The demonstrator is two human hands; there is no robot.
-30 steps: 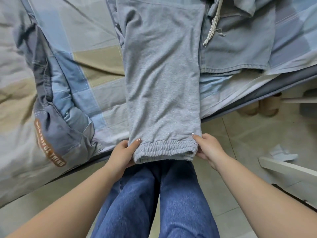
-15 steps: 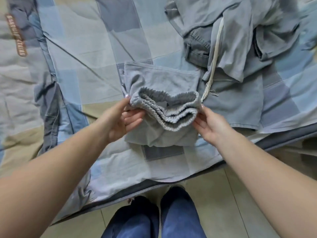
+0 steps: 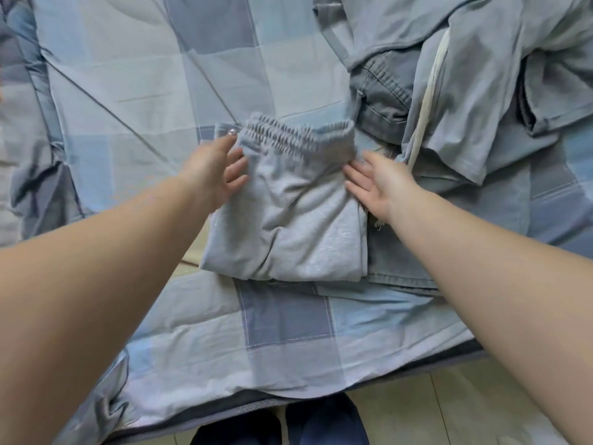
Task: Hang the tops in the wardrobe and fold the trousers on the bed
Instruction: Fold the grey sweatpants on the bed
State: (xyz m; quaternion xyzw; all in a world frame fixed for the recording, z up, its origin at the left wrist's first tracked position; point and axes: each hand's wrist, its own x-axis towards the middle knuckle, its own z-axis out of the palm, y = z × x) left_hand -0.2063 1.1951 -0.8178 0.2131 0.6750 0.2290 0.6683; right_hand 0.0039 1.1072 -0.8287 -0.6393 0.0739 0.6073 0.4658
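head view: the light grey fleece sweatpants [image 3: 288,216] lie folded into a thick, roughly square packet on the blue and grey checked bedsheet [image 3: 282,319]. the left hand [image 3: 213,170] rests at the packet's left edge with fingers straight and loosely spread, fingertips touching the cloth just below the ribbed elastic cuffs [image 3: 295,136]. the right hand [image 3: 380,184] lies flat against the right edge, fingers straight and fanned, gripping nothing. the cuffs sit beyond the fingertips, at the far end; the fold line faces the person, so the packet's slightly longer axis runs away from them. this pair looks nearly finished, bar some smoothing. just right of the right fingers, a rumpled pile of grey-blue garments [image 3: 465,91] seems still unsorted.
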